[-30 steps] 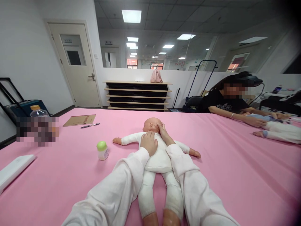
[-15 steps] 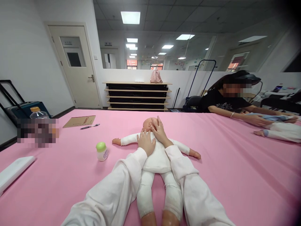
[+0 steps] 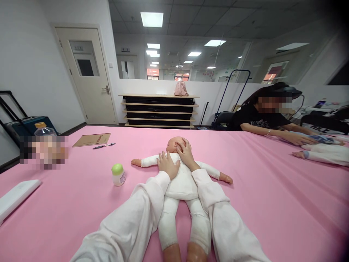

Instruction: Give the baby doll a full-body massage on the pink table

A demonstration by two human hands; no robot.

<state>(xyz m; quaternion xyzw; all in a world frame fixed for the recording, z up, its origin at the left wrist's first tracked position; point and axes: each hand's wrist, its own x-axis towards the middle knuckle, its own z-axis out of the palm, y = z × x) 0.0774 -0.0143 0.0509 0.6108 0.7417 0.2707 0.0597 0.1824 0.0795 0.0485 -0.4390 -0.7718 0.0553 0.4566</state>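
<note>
A baby doll [image 3: 182, 185] in a white cloth body lies stretched out on the pink table cover [image 3: 259, 203], its legs toward me and its arms out to both sides. Its bare head [image 3: 172, 142] is turned to the left, with an ear showing. My left hand [image 3: 169, 165] lies flat on the doll's upper body near the shoulder, fingers spread. Against the right side of the head rests my right hand [image 3: 187, 154], its fingers apart and its wrist over the doll's shoulder. Neither hand is closed around anything.
Left of the doll stands a small jar with a green lid [image 3: 118, 174]. Farther back lie a pen [image 3: 104, 146] and a brown notebook [image 3: 92, 140]. A white long object [image 3: 19, 198] and a bottle [image 3: 45, 130] are at far left. At right, a person [image 3: 261, 120] handles another doll [image 3: 324, 153].
The doll's head has turned slightly more to the left under my right hand, whose fingers have shifted on it. My left hand has barely moved. The co-worker's hands have shifted on the blue cloth.
</note>
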